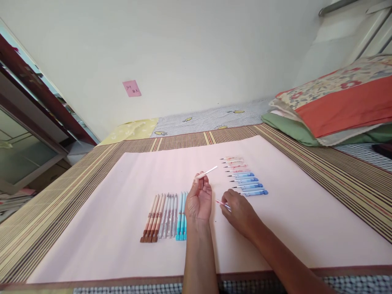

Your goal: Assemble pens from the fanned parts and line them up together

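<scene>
My left hand (199,200) is palm up above the pink sheet, with thumb and fingers pinching a slim white stick (209,170) that points up to the right. Close by, my right hand (237,207) grips a slender pen (223,204) with a reddish end and a pale bluish body; most of it is hidden by the fingers. Beyond that hand lie several blue pens (251,185) and pinkish pens (237,166), side by side with dark tips to the left. Left of my forearm are brown-and-pink pens (153,220), clear greyish pens (168,216) and turquoise pens (180,222), partly covered by the arm.
The pink sheet (107,228) lies on a striped mat (55,196). At the back right, a folded floral and orange quilt (346,98) rests on green cloth (294,130). A pink note (132,88) is stuck to the wall (199,53).
</scene>
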`<state>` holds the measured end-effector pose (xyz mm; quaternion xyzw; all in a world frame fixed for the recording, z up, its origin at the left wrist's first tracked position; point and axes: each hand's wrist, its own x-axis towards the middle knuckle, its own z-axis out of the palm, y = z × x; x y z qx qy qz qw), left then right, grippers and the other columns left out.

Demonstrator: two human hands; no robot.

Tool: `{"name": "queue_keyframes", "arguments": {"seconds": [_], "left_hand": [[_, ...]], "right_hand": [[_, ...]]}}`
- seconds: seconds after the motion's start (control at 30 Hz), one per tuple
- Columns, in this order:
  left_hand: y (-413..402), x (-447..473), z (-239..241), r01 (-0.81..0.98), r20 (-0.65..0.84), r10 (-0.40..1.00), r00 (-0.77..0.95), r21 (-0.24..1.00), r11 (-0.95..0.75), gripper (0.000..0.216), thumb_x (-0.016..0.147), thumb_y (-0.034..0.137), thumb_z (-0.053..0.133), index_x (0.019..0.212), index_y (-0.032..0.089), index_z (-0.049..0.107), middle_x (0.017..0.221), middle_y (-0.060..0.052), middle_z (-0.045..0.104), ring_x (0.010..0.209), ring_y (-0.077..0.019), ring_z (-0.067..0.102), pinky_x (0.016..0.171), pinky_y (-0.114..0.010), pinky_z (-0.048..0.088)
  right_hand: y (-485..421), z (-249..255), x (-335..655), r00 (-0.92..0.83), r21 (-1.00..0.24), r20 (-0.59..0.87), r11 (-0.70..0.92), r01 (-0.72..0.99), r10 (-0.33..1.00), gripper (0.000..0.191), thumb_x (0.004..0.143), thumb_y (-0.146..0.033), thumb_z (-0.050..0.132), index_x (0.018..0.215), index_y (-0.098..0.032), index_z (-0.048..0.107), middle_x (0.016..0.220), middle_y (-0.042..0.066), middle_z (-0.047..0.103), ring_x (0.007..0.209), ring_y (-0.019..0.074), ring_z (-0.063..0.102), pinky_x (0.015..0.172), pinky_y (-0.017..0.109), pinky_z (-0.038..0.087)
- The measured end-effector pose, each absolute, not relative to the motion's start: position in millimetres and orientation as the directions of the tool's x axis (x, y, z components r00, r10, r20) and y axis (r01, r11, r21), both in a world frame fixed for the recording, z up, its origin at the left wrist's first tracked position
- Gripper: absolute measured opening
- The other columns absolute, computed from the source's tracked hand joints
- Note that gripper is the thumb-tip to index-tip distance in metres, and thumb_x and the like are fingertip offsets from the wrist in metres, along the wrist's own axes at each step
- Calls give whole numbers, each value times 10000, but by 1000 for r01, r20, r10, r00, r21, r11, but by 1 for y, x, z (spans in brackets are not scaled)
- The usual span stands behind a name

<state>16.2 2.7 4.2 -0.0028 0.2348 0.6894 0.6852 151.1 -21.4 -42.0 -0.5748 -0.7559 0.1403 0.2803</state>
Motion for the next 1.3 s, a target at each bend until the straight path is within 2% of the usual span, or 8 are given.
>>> {"name": "queue_keyframes", "arguments": {"seconds": [0.07,0.13,0.23,0.3,0.5,0.73,1.0,1.3], "left_hand": [[3,16,3,-938,-352,932,-79,342,50,167,915,74,548,889,126,705,915,-84,726,817,-116,703,692,-176,562],[4,16,2,-929,-366,926,-89,366,56,134,893,69,580,859,123,698,876,-77,718,791,-112,700,680,-172,564],[4,18,2,-919,-393,914,-103,388,63,99,868,68,616,818,120,684,807,-63,700,756,-111,696,662,-171,566],[4,19,3,-916,-411,904,-118,397,61,94,865,74,624,799,117,676,783,-60,692,740,-111,697,657,-167,562],[2,22,4,-887,-361,924,-126,458,58,78,855,85,644,793,113,681,780,-54,705,701,-100,691,645,-165,550],[3,24,-1,-845,-317,938,-139,532,55,73,773,116,744,789,134,675,771,-35,708,710,-106,695,638,-173,542],[5,22,-3,-858,-341,927,-158,512,42,48,798,106,711,805,129,669,755,-32,703,696,-104,696,630,-173,543],[4,22,-1,-834,-314,931,-184,552,21,171,717,140,796,794,147,644,732,-11,698,671,-105,695,619,-176,536]], "right_hand": [[-19,-39,155,-114,-739,249,264,620,962,71,866,-235,564,802,-205,564,743,20,613,678,181,570,631,299,426],[-15,-32,163,-27,-909,214,209,360,976,148,877,-351,608,844,-209,588,678,-11,597,604,157,550,574,282,429],[-11,-16,177,155,-984,177,170,58,972,262,815,-448,707,867,-200,639,589,-43,538,520,126,480,499,265,402],[-10,-5,184,250,-981,186,193,-2,950,286,775,-455,752,869,-198,669,561,-53,509,517,118,457,489,259,395],[-15,6,188,255,-968,247,253,13,935,273,741,-418,799,878,-198,715,787,10,660,650,133,559,576,266,477],[-12,-6,190,200,-956,294,287,65,935,281,782,-419,776,931,-185,730,834,39,701,723,174,633,639,299,551],[-14,0,198,246,-936,348,320,146,905,253,792,-403,766,924,-190,736,881,51,731,769,194,674,679,310,581],[-21,12,201,142,-870,448,393,298,883,168,853,-348,704,926,-200,737,913,49,710,822,200,679,702,313,579]]}}
